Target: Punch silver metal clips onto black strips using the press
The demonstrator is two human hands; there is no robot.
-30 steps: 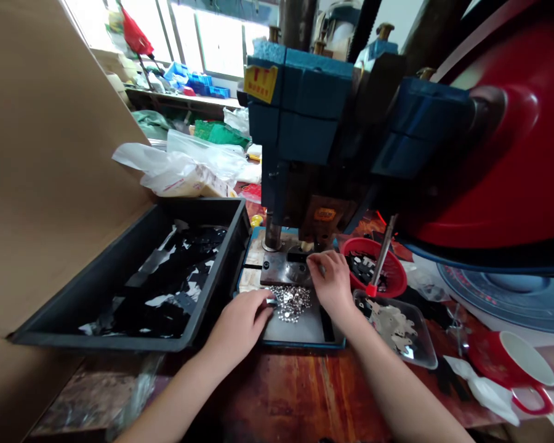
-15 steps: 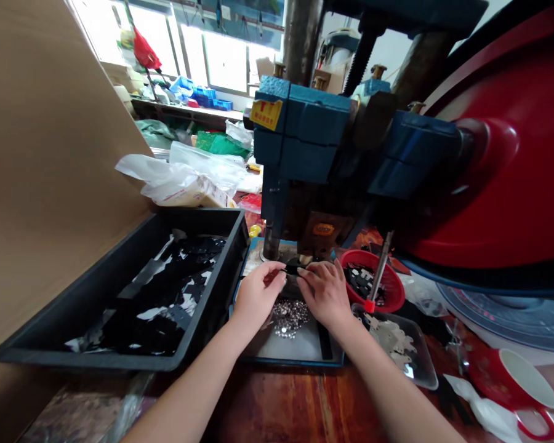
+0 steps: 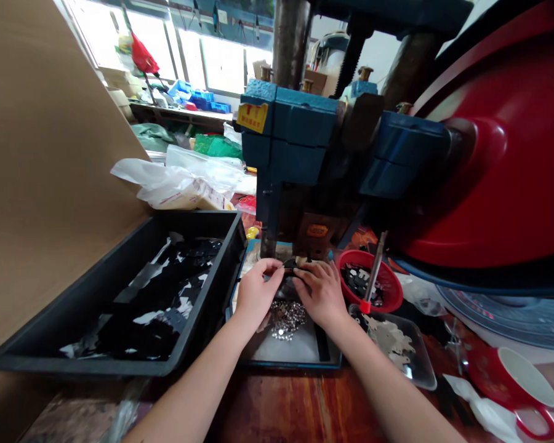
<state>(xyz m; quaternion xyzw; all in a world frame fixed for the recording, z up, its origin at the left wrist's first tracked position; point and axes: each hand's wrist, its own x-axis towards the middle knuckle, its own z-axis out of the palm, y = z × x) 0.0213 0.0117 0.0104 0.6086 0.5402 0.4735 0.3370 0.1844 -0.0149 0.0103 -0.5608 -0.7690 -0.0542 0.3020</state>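
Note:
Under the head of a blue press [image 3: 289, 123], my left hand [image 3: 255, 294] and my right hand [image 3: 322, 294] are close together, fingertips nearly meeting. Each is closed in a pinch on a small dark flat piece [image 3: 289, 269] at the die area; its exact shape is mostly hidden by the fingers. Just below the hands, a heap of small shiny metal parts [image 3: 286, 320] lies on a grey tray [image 3: 300, 352] in front of the press. To the right of my right hand stands a red bowl [image 3: 394, 294] with dark and metal flat pieces in it.
A large black bin [image 3: 203, 301] with black and silvery pieces stands left, beside cardboard [image 3: 50, 184]. At right are a clear box [image 3: 427, 363] of flat metal plates, a metal rod with a red tip [image 3: 373, 277], a red mug [image 3: 501, 378] and a big red flywheel [image 3: 498, 154].
The view has shifted slightly, so the press sits a little further left. Both hands stay at the die, and the left thumb and fingers have moved slightly on the dark piece.

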